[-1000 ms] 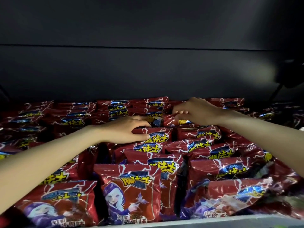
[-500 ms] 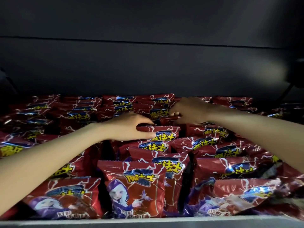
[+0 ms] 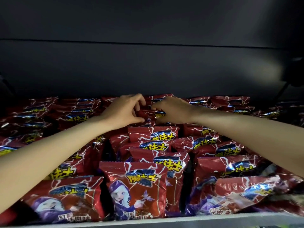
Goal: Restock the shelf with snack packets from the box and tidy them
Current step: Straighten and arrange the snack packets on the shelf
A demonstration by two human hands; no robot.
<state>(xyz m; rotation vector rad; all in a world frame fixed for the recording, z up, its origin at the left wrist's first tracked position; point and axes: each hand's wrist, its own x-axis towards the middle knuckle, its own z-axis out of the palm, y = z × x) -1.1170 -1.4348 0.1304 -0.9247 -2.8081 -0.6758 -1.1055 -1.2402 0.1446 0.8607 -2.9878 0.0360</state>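
From the head camera, the only view on offer, both arms reach deep over a shelf (image 3: 181, 219) packed with red snack packets (image 3: 136, 188) standing in rough rows from the front lip to the dark back panel (image 3: 148, 63). The left hand (image 3: 125, 111) and the right hand (image 3: 172, 111) meet at one rear packet (image 3: 148, 112) in the middle rows near the back. The left fingers are curled, with thumb below and fingertips above, pinching that packet's left edge; the right fingers are likewise bent and gripping its right side, though how far they wrap is hidden behind the knuckles. The box named in the task is not in view. In my judgement the step in hand is tidying: seating or straightening this packet in its row, not fetching stock. The next move calls for setting it upright and in line with its neighbours, then releasing without dragging the crowded adjacent packets, which lean unevenly, especially at the front right.
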